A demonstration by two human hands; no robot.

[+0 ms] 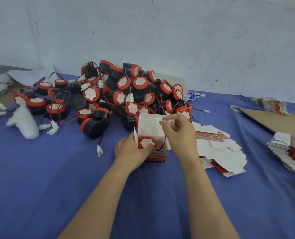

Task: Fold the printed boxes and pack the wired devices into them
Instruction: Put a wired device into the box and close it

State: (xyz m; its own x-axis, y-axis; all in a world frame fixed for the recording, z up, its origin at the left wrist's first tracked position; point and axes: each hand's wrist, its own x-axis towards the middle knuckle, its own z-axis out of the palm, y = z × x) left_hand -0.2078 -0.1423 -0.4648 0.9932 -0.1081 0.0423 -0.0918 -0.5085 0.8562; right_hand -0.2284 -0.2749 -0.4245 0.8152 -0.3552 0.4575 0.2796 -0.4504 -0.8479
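Nearest, left hand point(133, 150) grips the open box point(158, 154) at the middle of the table point(65, 178), a device point(147, 143) seated inside, while right hand point(179, 133) pinches its white plug point(171, 121) above: packing looks underway, and the wire point(164, 141) likely needs tucking in before the flaps point(150, 124) close.

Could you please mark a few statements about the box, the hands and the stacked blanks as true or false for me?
1. A red-capped black round device sits inside the open printed cardboard box. True.
2. The right hand pinches a white plastic connector. True.
3. The box is closed on top. False: its white top flap stands upright and open.
4. The left hand hangs idle, clear of the box. False: it grips the box's left side.
5. A stack of flat box blanks lies at the right. True.
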